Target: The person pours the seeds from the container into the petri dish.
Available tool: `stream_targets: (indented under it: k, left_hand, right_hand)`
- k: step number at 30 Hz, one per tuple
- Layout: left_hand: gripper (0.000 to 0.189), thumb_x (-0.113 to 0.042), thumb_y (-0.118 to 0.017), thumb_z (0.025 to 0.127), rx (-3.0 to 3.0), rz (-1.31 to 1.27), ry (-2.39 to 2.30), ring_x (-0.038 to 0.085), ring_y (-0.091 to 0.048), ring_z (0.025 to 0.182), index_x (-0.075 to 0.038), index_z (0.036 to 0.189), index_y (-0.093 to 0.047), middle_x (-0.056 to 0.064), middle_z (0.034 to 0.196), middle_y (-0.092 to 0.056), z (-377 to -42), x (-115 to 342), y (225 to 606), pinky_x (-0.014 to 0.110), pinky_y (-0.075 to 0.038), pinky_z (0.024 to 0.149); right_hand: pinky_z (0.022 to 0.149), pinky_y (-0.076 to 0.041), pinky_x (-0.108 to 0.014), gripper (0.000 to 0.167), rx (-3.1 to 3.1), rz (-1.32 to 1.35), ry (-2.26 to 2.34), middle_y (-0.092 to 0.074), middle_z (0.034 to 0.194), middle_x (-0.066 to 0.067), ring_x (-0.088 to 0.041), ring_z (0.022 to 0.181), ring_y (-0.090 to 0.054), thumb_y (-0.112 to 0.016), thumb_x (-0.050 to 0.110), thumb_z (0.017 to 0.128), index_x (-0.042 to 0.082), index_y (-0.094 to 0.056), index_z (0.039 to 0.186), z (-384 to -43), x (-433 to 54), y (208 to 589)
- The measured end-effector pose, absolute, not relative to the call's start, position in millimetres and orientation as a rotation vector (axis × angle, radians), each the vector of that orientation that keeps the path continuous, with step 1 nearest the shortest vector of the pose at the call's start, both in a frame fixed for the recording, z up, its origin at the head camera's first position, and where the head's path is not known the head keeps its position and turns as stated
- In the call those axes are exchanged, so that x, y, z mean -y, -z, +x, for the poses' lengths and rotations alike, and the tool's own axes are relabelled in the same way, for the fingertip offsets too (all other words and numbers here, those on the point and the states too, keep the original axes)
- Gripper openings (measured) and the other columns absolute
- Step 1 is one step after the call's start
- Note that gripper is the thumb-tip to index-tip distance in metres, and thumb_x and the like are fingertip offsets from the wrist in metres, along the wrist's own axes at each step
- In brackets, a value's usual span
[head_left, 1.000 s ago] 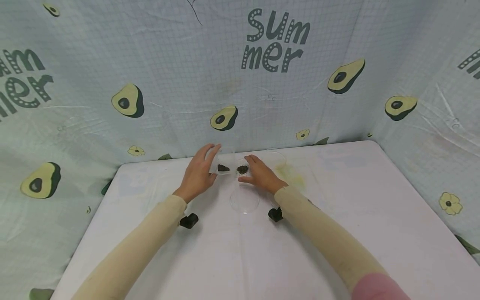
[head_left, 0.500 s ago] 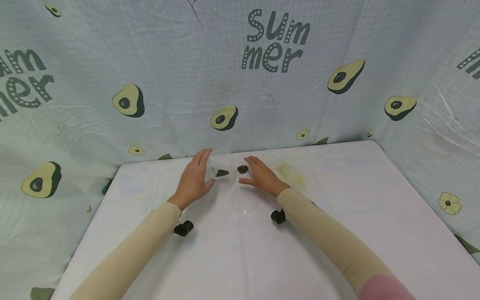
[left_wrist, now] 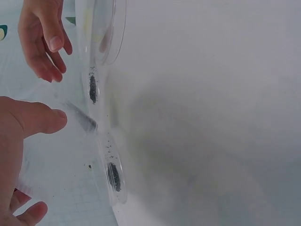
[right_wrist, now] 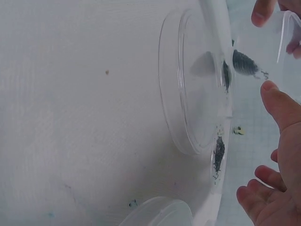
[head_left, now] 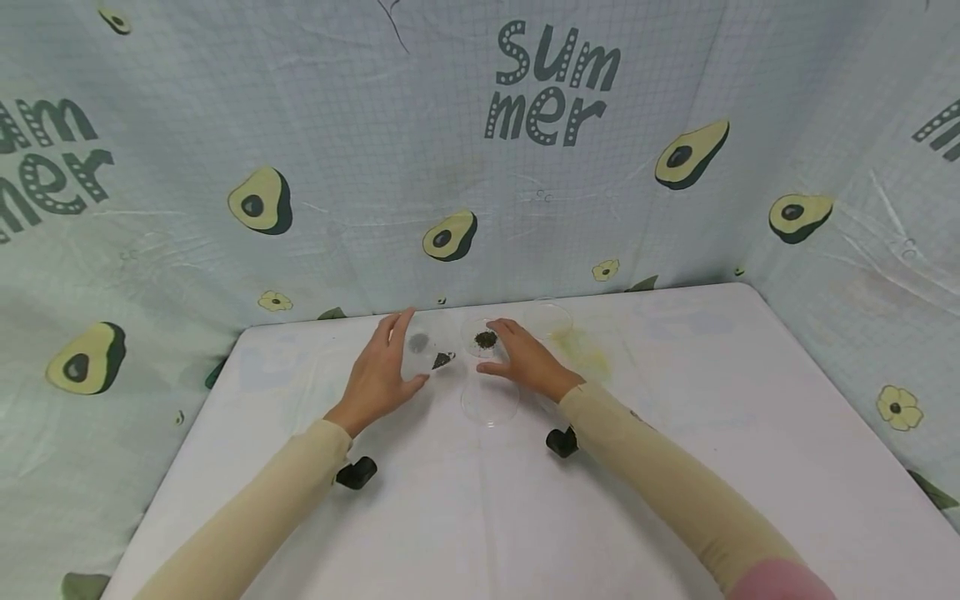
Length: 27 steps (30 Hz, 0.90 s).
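Note:
My left hand [head_left: 375, 372] grips a clear plastic cup [right_wrist: 270, 47] between thumb and fingers, tilted over on its side. Dark dry granules [head_left: 443, 360] lie in the cup's lower corner, toward its mouth. Behind the cup, a greyish pile [head_left: 417, 342] shows through the clear wall; in the left wrist view this dark pile [left_wrist: 114, 176] sits in a shallow clear dish. Fingers apart, my right hand [head_left: 525, 360] hovers at the right of a second clear dish [head_left: 468, 343], which bears another dark pile [head_left: 485, 340]. Nothing is between its thumb and fingers.
A clear round dish [head_left: 490, 423] lies nearer to me, and another [head_left: 567, 310] lies at the back right. Beside that one, a yellow stain [head_left: 585, 354] marks the white tabletop [head_left: 675, 375]. A printed avocado curtain [head_left: 337, 167] hangs right behind the table edge.
My left hand has moved left and toward me with the tilted cup. The pile behind the cup has come into view. My right hand has shifted slightly to the right.

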State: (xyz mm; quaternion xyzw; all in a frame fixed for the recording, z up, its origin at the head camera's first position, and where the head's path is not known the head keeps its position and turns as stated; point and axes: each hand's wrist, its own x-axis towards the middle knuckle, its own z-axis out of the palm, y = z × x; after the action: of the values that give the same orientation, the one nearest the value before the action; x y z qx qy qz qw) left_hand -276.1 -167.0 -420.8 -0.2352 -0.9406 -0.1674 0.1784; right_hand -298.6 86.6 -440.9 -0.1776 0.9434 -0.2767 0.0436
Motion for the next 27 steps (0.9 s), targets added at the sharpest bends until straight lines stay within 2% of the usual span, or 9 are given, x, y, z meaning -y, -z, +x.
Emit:
stream_targets:
  k: [4, 14, 27]
  left_hand:
    - [0.105, -0.027, -0.085, 0.07, 2.697, -0.647, 0.479, 0.032, -0.055, 0.109, -0.011, 0.153, -0.022, 0.019, 0.138, -0.04, -271, 172, 423, 0.045, -0.054, 0.087]
    - [0.101, -0.03, -0.085, 0.07, 2.737, -0.569, 0.53, 0.032, -0.058, 0.108, -0.007, 0.149, -0.027, 0.018, 0.138, -0.039, -260, 181, 425, 0.046, -0.054, 0.087]
    - [0.1, -0.03, -0.083, 0.074, 2.826, -0.486, 0.704, 0.036, -0.051, 0.123, -0.009, 0.15, -0.022, 0.016, 0.146, -0.033, -248, 192, 430, 0.053, -0.049, 0.096]
  right_hand:
    - [0.115, -0.033, -0.044, 0.081, -2.888, -0.56, 0.842, -0.035, 0.154, -0.013, -0.029, 0.142, -0.035, -0.072, 0.042, 0.085, 0.009, -0.034, 0.148, -293, -86, 439]
    - [0.117, -0.031, -0.043, 0.078, -2.87, -0.563, 0.814, -0.036, 0.153, -0.01, -0.027, 0.143, -0.034, -0.072, 0.044, 0.084, 0.013, -0.037, 0.147, -281, -82, 440]
    - [0.114, -0.035, -0.044, 0.076, -2.858, -0.634, 0.797, -0.041, 0.149, -0.015, -0.031, 0.14, -0.039, -0.072, 0.044, 0.084, 0.011, -0.041, 0.145, -269, -81, 442]
